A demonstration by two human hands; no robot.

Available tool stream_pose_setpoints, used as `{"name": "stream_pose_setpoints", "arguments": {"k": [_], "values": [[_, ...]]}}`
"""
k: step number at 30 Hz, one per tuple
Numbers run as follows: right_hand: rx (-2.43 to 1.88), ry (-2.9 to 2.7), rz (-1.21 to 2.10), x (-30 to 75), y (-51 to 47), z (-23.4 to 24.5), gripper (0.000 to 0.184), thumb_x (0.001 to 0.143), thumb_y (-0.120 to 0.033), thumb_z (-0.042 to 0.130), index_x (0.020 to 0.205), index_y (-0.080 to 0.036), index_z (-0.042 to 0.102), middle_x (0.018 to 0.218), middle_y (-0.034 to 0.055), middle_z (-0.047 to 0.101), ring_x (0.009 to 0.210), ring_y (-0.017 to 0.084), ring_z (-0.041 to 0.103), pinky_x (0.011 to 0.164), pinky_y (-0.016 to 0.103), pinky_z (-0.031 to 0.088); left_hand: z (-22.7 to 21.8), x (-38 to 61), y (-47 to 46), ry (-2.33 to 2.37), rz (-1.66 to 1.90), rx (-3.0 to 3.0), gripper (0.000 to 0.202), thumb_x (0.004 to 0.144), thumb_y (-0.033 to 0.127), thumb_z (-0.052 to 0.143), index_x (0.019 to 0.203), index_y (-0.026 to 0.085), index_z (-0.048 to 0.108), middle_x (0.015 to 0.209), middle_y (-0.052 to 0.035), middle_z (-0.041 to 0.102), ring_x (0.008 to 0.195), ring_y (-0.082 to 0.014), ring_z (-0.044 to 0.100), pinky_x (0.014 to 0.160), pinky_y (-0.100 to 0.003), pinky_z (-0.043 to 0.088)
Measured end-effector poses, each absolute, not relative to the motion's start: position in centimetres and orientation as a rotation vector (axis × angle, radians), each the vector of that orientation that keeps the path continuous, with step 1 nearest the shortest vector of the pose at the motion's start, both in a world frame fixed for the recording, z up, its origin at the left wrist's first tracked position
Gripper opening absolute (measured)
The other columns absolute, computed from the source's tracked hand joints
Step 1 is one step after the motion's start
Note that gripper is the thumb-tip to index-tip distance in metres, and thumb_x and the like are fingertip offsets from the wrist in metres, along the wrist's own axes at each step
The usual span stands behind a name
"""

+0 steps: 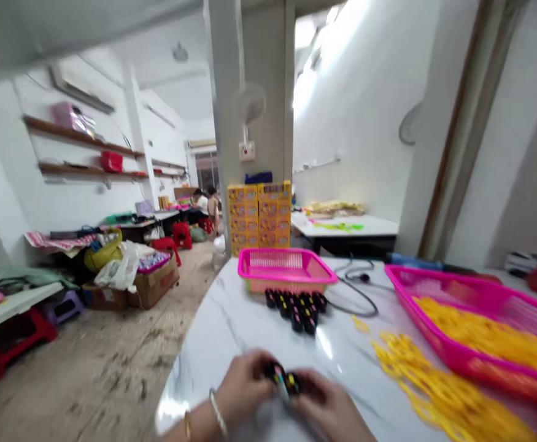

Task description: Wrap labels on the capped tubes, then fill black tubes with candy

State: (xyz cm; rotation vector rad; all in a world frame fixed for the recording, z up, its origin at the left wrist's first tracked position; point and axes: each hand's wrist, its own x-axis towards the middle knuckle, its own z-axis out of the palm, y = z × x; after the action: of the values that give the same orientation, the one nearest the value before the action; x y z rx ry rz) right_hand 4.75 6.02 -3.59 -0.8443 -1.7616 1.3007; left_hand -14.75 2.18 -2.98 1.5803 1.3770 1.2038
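Low over the table's front, my left hand [246, 383] pinches a small black piece with pink and yellow marks [275, 372]. Close beside it, my right hand [326, 405] has its fingers closed on another black piece with a yellow mark [292, 383]. The two pieces touch or nearly touch; blur hides which. Beyond the hands, several similar black pieces [298, 307] stand in a tight group on the white marbled table [231, 331]. Right behind that group is a pink plastic basket [286, 283].
Yellow cords [452, 393] lie heaped on the right, beside a large pink basket [434, 319] holding more yellow strands. A black cable [358, 294] curls across the back. Yellow boxes [259, 218] are stacked beyond the table. People [206, 202] sit far off at left.
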Motion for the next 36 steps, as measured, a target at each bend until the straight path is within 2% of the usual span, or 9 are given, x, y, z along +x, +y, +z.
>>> {"name": "stream_pose_setpoints", "arguments": {"k": [2, 7, 12, 17, 22, 27, 31, 34, 36], "values": [[-0.857, -1.793, 1.218, 4.7, 5.7, -1.8, 0.026, 0.070, -0.034, 0.074, 0.092, -0.020, 0.075, 0.091, 0.0069, 0.078, 0.088, 0.027, 0.074, 0.085, 0.041, 0.060, -1.3, -14.5, 1.5, 1.292, 1.242, 1.572, 0.029, 0.063, 0.005, 0.070, 0.090, 0.015, 0.068, 0.081, -0.0037, 0.071, 0.078, -0.0182, 0.065, 0.075, -0.031, 0.054], [-0.766, -1.756, 1.193, 4.5, 5.9, -1.7, 0.030, 0.073, -0.029, 0.072, 0.101, -0.019, 0.072, 0.099, 0.0065, 0.076, 0.090, 0.020, 0.073, 0.090, 0.040, 0.059, -1.0, -15.0, 1.0, 1.182, 1.202, 1.455, 0.031, 0.074, 0.014, 0.070, 0.104, 0.017, 0.067, 0.103, -0.0068, 0.069, 0.098, -0.0184, 0.064, 0.094, -0.037, 0.050], [-0.896, -1.870, 0.968, 5.3, 5.2, -2.1, 0.027, 0.075, -0.028, 0.068, 0.101, -0.022, 0.074, 0.106, 0.0062, 0.069, 0.092, 0.018, 0.066, 0.079, 0.032, 0.058, -1.2, -15.4, 0.6, 1.464, 1.140, 1.792, 0.027, 0.072, 0.022, 0.076, 0.099, 0.019, 0.074, 0.089, -0.0038, 0.063, 0.080, -0.0161, 0.059, 0.073, -0.030, 0.052], [-1.335, -1.852, 0.687, 7.6, 9.9, -1.5, 0.032, 0.071, -0.030, 0.069, 0.100, -0.019, 0.077, 0.080, 0.0019, 0.066, 0.074, 0.018, 0.061, 0.072, 0.033, 0.052, -1.5, -17.2, 5.8, 1.750, 1.061, 1.814, 0.028, 0.066, 0.017, 0.075, 0.094, 0.018, 0.077, 0.071, 0.0009, 0.060, 0.065, -0.0146, 0.055, 0.065, -0.028, 0.046], [-1.659, -1.711, 0.613, 9.7, 17.3, -1.3, 0.027, 0.075, -0.030, 0.073, 0.099, -0.018, 0.076, 0.067, -0.0019, 0.063, 0.070, 0.018, 0.062, 0.071, 0.031, 0.050, -1.1, -17.0, 12.9, 1.914, 0.992, 1.748, 0.022, 0.067, 0.016, 0.076, 0.089, 0.018, 0.077, 0.064, 0.0018, 0.063, 0.068, -0.0165, 0.058, 0.070, -0.028, 0.044], [-1.777, -1.660, 0.629, 8.7, 22.0, -1.3, 0.024, 0.091, -0.035, 0.068, 0.102, -0.014, 0.068, 0.095, 0.0034, 0.070, 0.085, 0.017, 0.067, 0.081, 0.037, 0.055, -0.7, -15.3, 17.2, 2.028, 0.997, 1.620, 0.021, 0.068, 0.017, 0.079, 0.088, 0.016, 0.074, 0.070, -0.0017, 0.069, 0.076, -0.0202, 0.065, 0.076, -0.029, 0.046], [-1.760, -1.617, 0.657, 7.9, 23.2, -1.6, 0.026, 0.094, -0.034, 0.066, 0.111, -0.014, 0.066, 0.103, 0.0051, 0.070, 0.090, 0.018, 0.068, 0.083, 0.039, 0.057, -1.0, -14.7, 18.2, 2.073, 1.059, 1.470, 0.031, 0.070, 0.017, 0.080, 0.099, 0.015, 0.068, 0.077, -0.0027, 0.072, 0.078, -0.0190, 0.068, 0.078, -0.028, 0.048], [-1.724, -1.554, 0.668, 7.7, 23.4, -1.8, 0.030, 0.091, -0.029, 0.068, 0.117, -0.014, 0.063, 0.097, 0.0040, 0.071, 0.083, 0.017, 0.069, 0.080, 0.037, 0.057, -1.1, -14.5, 18.3, 2.072, 1.115, 1.361, 0.032, 0.071, 0.017, 0.080, 0.099, 0.015, 0.063, 0.080, -0.0033, 0.072, 0.075, -0.0167, 0.068, 0.077, -0.027, 0.050], [-1.679, -1.521, 0.701, 7.6, 23.0, -1.5, 0.036, 0.087, -0.023, 0.070, 0.120, -0.012, 0.061, 0.086, 0.0026, 0.072, 0.070, 0.015, 0.068, 0.070, 0.032, 0.057, -0.7, -14.5, 18.1, 2.041, 1.134, 1.309, 0.028, 0.073, 0.016, 0.079, 0.095, 0.015, 0.062, 0.078, -0.0027, 0.071, 0.069, -0.0148, 0.067, 0.073, -0.026, 0.051]]}}
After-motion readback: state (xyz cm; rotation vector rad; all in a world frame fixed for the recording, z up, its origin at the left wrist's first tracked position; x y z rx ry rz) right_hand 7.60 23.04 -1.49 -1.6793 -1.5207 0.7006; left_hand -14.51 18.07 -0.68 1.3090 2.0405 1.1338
